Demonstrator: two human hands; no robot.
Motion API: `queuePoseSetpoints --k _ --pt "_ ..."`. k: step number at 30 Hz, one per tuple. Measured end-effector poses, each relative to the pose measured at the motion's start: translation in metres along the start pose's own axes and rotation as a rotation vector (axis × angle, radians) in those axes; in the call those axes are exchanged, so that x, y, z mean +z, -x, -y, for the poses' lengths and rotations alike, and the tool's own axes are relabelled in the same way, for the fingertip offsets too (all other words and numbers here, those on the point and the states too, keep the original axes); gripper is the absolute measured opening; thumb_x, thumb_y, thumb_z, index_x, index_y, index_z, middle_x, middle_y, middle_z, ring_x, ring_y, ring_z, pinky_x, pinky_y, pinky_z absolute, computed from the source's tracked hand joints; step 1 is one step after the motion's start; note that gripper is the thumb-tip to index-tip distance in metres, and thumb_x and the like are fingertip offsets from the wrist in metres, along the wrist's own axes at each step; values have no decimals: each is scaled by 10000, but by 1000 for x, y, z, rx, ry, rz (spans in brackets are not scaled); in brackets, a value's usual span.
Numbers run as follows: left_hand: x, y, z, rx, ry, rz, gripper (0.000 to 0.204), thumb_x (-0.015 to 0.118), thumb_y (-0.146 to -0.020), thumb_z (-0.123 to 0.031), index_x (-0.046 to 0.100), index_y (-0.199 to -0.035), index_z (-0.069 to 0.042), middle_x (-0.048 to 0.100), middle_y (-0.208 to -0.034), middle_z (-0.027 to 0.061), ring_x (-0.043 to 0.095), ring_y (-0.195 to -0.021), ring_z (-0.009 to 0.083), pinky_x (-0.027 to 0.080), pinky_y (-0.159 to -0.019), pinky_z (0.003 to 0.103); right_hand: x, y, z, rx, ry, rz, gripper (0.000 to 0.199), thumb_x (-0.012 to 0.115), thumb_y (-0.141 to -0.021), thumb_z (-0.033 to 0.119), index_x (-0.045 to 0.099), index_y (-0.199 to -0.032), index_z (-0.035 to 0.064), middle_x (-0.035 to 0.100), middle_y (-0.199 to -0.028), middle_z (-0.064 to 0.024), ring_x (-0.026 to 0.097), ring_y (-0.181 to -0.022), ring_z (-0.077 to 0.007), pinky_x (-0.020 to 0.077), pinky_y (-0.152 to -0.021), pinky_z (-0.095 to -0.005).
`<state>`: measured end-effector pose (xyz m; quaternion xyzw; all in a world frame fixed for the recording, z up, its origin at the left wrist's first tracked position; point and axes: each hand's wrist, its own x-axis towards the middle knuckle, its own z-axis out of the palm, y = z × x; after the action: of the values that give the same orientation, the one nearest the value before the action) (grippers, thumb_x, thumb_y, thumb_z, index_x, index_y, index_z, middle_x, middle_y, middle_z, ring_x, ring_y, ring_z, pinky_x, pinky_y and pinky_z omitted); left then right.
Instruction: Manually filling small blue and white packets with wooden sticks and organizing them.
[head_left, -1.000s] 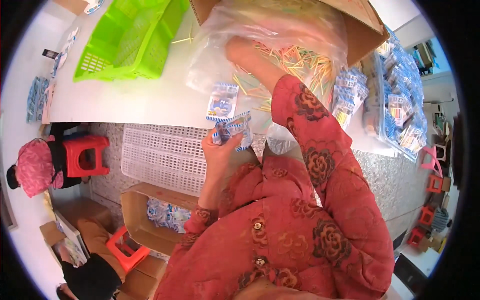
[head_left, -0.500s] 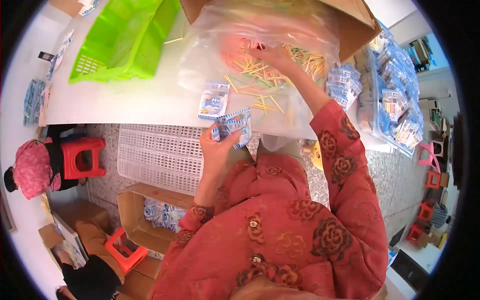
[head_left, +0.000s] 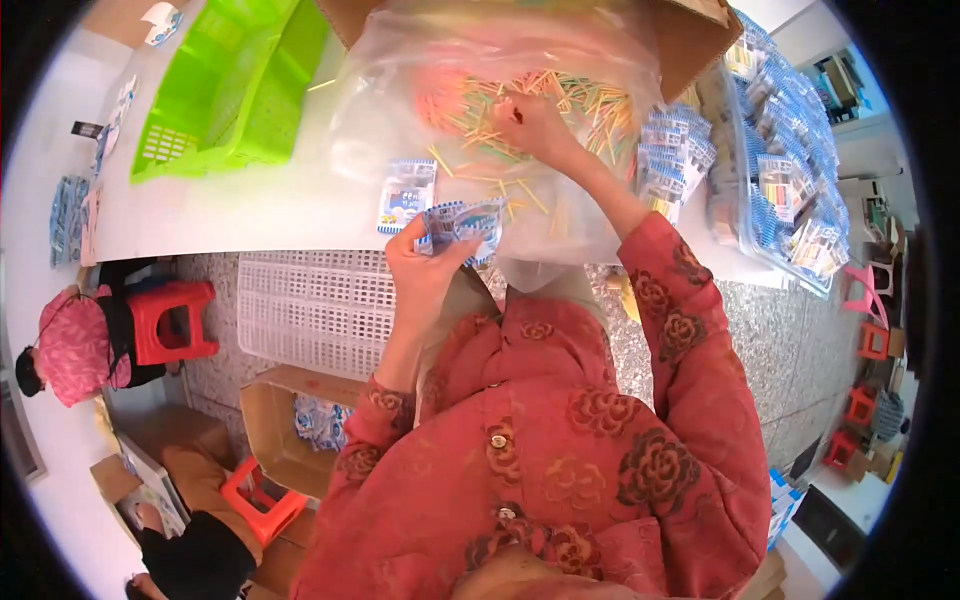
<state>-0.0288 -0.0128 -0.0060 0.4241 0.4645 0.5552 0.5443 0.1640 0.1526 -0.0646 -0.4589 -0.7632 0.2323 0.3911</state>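
My left hand point(head_left: 420, 270) pinches a small blue-and-white striped plastic packet point(head_left: 462, 228) just over the table's near edge. The packet's mouth looks spread. A second such packet point(head_left: 408, 195) lies flat on the table just beyond it. Farther off, my right hand point(head_left: 537, 128) hovers at a loose heap of thin coloured sticks point(head_left: 595, 105), its fingers curled together. What those fingers hold, if anything, is too small to tell. The sticks, yellow, orange, pink and green, spill over clear plastic sheeting point(head_left: 365, 105) from a cardboard box point(head_left: 695, 40).
A green plastic basket point(head_left: 225, 100) stands at the table's left. Filled packets crowd a clear bin point(head_left: 745, 215) at right, with more packets point(head_left: 675, 150) beside it. Below the table are a white crate point(head_left: 310, 310) and a carton point(head_left: 275, 420). Two people sit at left, near red stools point(head_left: 170, 320).
My right hand has drawn slightly nearer and its fingers have curled in over the sticks. The left hand keeps its hold on the packet. The whole view has shifted a little.
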Motion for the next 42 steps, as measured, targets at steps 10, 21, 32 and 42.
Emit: queuePoseSetpoints --k 10,21,32,42 --pt "18 -33 13 63 -58 64 218 706 -708 10 665 -922 6 652 -799 0 545 -683 35 453 -635 195 -96 5 70 371 -813 139 116 609 -848 116 631 -925 32 601 -805 38 477 -666 -18 373 -564 -174" --pt "34 -42 15 75 -45 94 204 704 -709 6 667 -909 10 649 -783 0 547 -671 39 452 -617 196 -116 25 125 325 -774 359 103 640 -830 130 645 -891 48 602 -757 21 462 -590 -30 368 -521 -181" --pt "37 -39 11 91 -45 117 205 719 -718 7 661 -914 15 636 -768 -9 534 -666 29 446 -604 187 -112 22 130 337 -590 361 131 651 -820 179 642 -879 62 581 -710 36 449 -592 -24 348 -521 -190" --pt "41 -42 9 87 25 141 189 721 -726 3 661 -905 8 637 -764 -15 531 -662 22 439 -589 183 -101 20 126 163 -423 300 112 644 -827 120 615 -894 34 571 -766 37 488 -690 -23 408 -602 -201"
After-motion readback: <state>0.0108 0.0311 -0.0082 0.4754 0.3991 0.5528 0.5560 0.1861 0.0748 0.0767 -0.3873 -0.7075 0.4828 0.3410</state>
